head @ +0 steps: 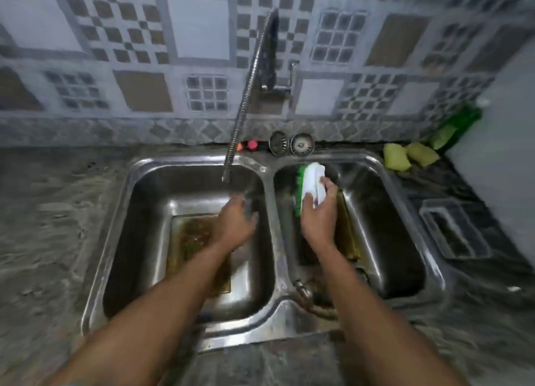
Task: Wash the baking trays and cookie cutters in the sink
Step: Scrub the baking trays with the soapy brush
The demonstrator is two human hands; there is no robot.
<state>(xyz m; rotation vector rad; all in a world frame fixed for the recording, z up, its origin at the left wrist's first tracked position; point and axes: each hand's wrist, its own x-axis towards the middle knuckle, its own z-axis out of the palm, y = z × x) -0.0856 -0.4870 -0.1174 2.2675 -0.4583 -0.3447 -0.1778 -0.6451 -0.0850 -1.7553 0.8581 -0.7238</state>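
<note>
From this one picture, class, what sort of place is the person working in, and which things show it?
Most likely a home kitchen. A steel double sink is set into a stone counter, a hose tap hangs over the left basin, and the right hand holds a scrubbing brush below a tiled wall.

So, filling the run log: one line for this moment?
left hand: under tap, empty | right hand: holds brush | tray: left basin

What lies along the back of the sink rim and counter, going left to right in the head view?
Orange and pink stoppers → two metal sink strainers → two yellow sponges → green bottle.
</note>
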